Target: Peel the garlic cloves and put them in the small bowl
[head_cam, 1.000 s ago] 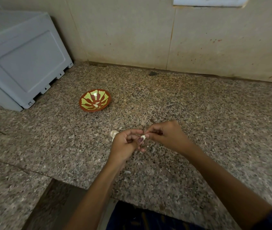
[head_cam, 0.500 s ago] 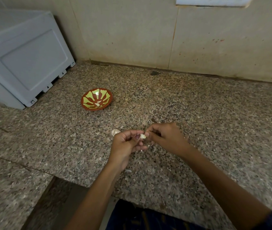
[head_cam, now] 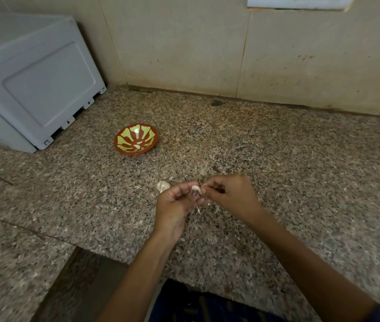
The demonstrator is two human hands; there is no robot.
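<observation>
Bench (head_cam: 300, 182): speckled brown granite under my grip, running on to the wall.
Wall (head_cam: 184, 47): beige tiles beyond my grip, with reddish specks up to its right.
White appliance (head_cam: 33, 84): far left of my grip, standing on the bench.
Dark spot (head_cam: 217, 102): straight beyond my grip, near the wall.

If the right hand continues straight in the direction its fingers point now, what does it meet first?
Its fingers point left, so the right hand would first meet the clove that both hands pinch, then the left hand directly behind it. The garlic on the counter lies further along, though depth is unclear.
</observation>
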